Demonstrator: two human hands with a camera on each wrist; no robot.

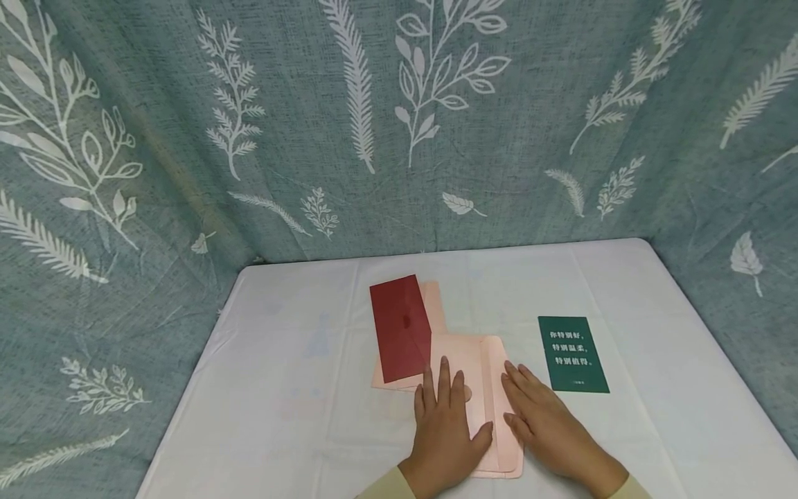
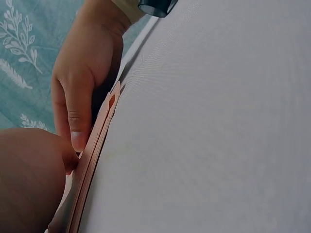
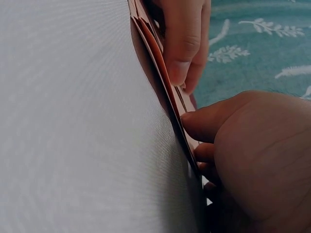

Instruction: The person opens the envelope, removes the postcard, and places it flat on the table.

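Observation:
A pale pink envelope (image 1: 458, 350) lies on the table with its long flap on the right side. My left hand (image 1: 442, 430) rests on its middle, fingers spread and pointing away. Along the flap and right edge lies my right hand (image 1: 545, 423), its fingers extended and touching the paper. Both wrist views show the pink paper (image 2: 95, 141) edge-on in layers, low on the cloth; in the right wrist view the right thumb (image 3: 206, 121) meets that edge. A dark red envelope (image 1: 399, 329) sits at the far left, atop another pink envelope (image 1: 433, 298).
A green card (image 1: 573, 353) with white lettering lies to the right of my right hand. White cloth covers the table (image 1: 268, 388). Behind and at both sides hangs a teal curtain (image 1: 374, 208) with white leaf prints.

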